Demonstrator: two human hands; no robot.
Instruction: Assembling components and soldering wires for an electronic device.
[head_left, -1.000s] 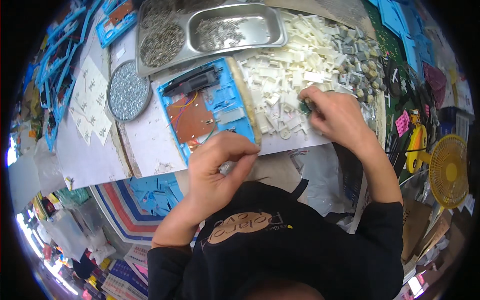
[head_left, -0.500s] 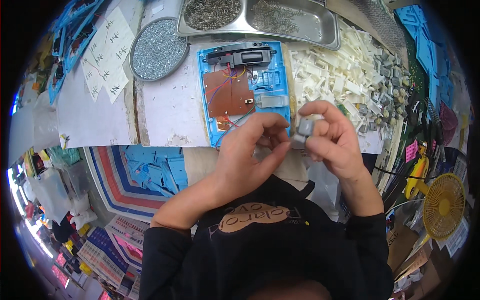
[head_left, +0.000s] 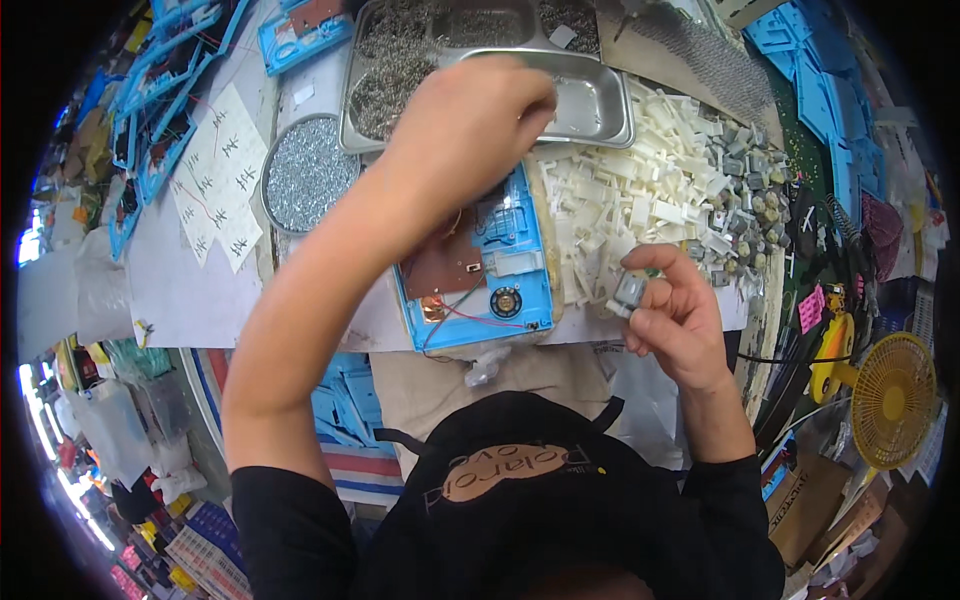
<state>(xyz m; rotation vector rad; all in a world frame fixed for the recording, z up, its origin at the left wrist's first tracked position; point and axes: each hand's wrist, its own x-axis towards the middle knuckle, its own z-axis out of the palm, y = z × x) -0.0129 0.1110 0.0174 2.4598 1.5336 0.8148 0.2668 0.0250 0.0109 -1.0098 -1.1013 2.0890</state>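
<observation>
My left hand (head_left: 475,120) is stretched far forward over the metal compartment tray (head_left: 628,122). Its fingers curl downward at the compartment's near side; motion blur and the back of the hand hide what they touch. In my right hand (head_left: 680,315), thumb and fingers pinch a small grey block-shaped part (head_left: 630,291), held above the table's near edge. Between the arms lies an open blue plastic housing (head_left: 440,335) with a brown circuit board (head_left: 435,268), thin wires and a small round speaker (head_left: 506,301). My left forearm covers its upper part.
A round dish of small silvery screws (head_left: 312,175) stands left of the housing. White plastic pieces (head_left: 640,190) and grey parts (head_left: 745,170) are heaped to the right. Blue housings (head_left: 165,150) stack at far left. A yellow fan (head_left: 890,400) stands at right.
My left hand has moved from beside the right hand, forward over the tray. My right hand keeps the grey part. The speaker in the housing now shows.
</observation>
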